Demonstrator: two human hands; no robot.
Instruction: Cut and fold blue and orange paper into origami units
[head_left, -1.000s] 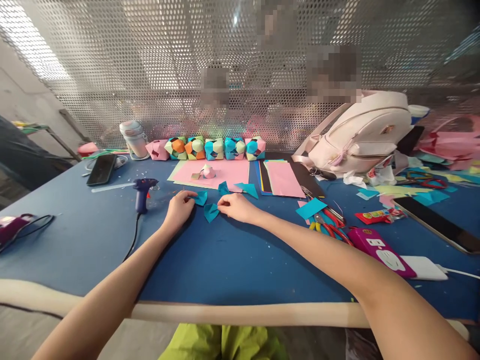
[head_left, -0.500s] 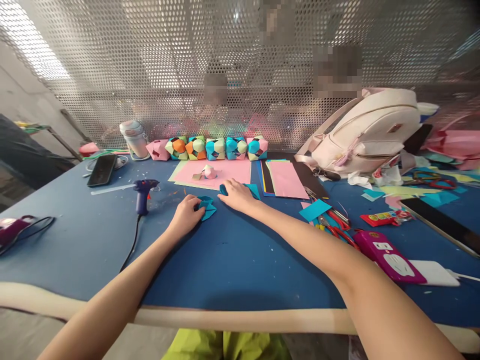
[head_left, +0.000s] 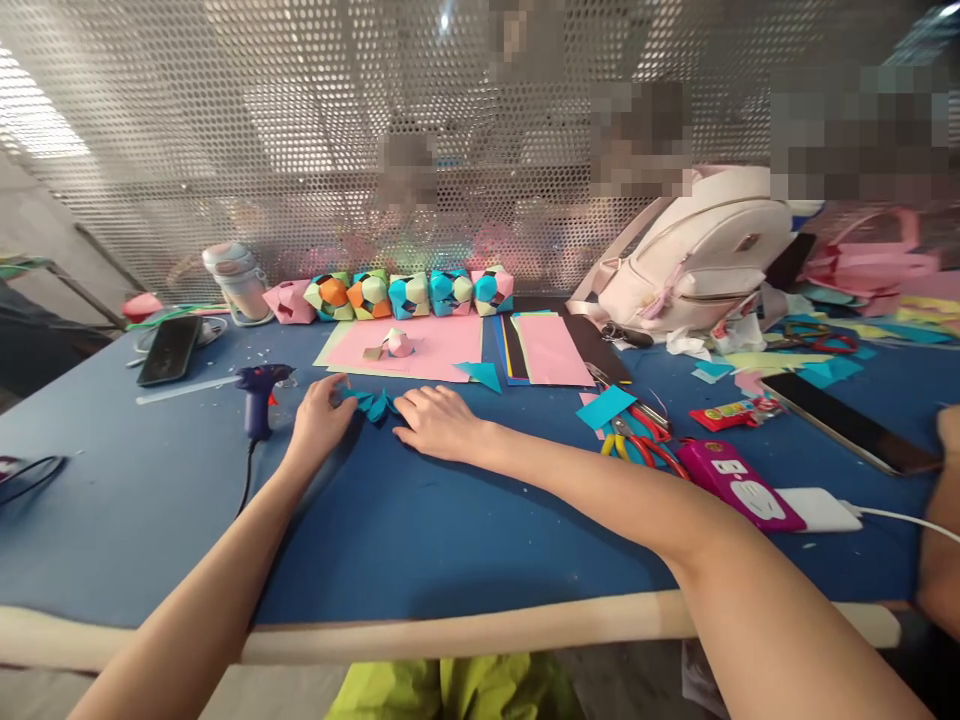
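Observation:
Between my two hands a folded piece of bright blue paper [head_left: 375, 404] lies low over the table, its points sticking up. My left hand [head_left: 321, 415] grips its left side, with thumb and fingers closed on it. At its right side my right hand [head_left: 436, 422] has its fingers bent round the edge; their tips are partly hidden. A blue paper triangle [head_left: 484, 375] sits just beyond my right hand. The dark blue glue gun [head_left: 259, 400] stands to the left of my left hand.
Several folded paper balls [head_left: 409, 296] line the perforated screen. Pink sheets [head_left: 442, 345] lie before them. Pliers [head_left: 645, 450], a purple power bank [head_left: 739, 485] and a phone [head_left: 847, 422] are on the right, near another person's arm [head_left: 941, 540]. A backpack [head_left: 697, 260] stands behind.
My right hand has moved left and nearer, up to the blue paper at my left hand. The blue triangle is now uncovered. Another person's arm has come into view on the right.

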